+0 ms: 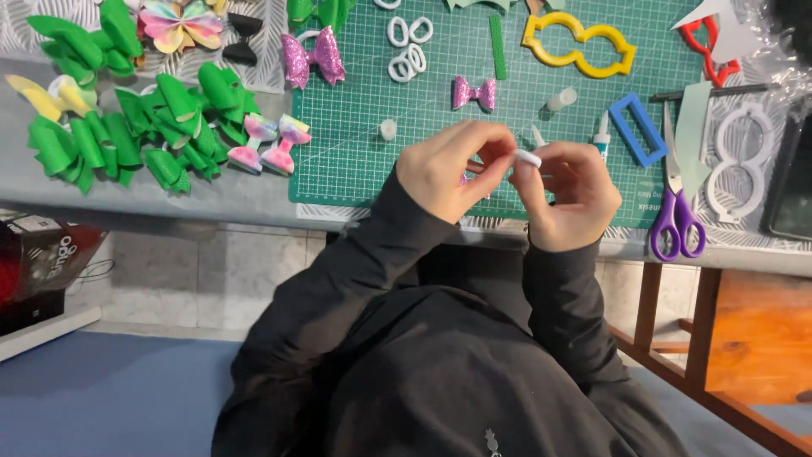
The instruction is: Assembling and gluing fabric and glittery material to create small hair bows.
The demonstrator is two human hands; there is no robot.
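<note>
The person's left hand (452,169) and right hand (562,195) meet just over the near edge of the green gridded cutting mat (355,144), which lies on the grey bench (152,190). Between them is one small white strip (527,157); the fingers of both hands are curled in tight, thumb and forefinger tips pinching it from either side. A bit of purple glitter shows below the left hand, too hidden to tell what it is.

On the mat lie two purple glitter bows: a larger one (311,57) at its far left corner and a smaller one (473,92) nearer the middle. Four white oval rings (406,46) sit in two pairs towards the far edge, beside one green strip (497,46). One yellow bow-shaped plastic template (579,44) lies at the far right, one blue rectangular frame (638,129) nearer, and one small glue tube (601,140) just left of it. One pair of purple-handled scissors (675,199) rests at the mat's right edge, handles towards the person. One white figure-eight template (737,161) lies further right, one red template (709,46) beyond it.

Left of the mat, a heap of green folded bows (118,127) covers the bench, too overlapped to count. Two pink and pastel mermaid-tail bows (271,144) sit at the mat's left edge.
</note>
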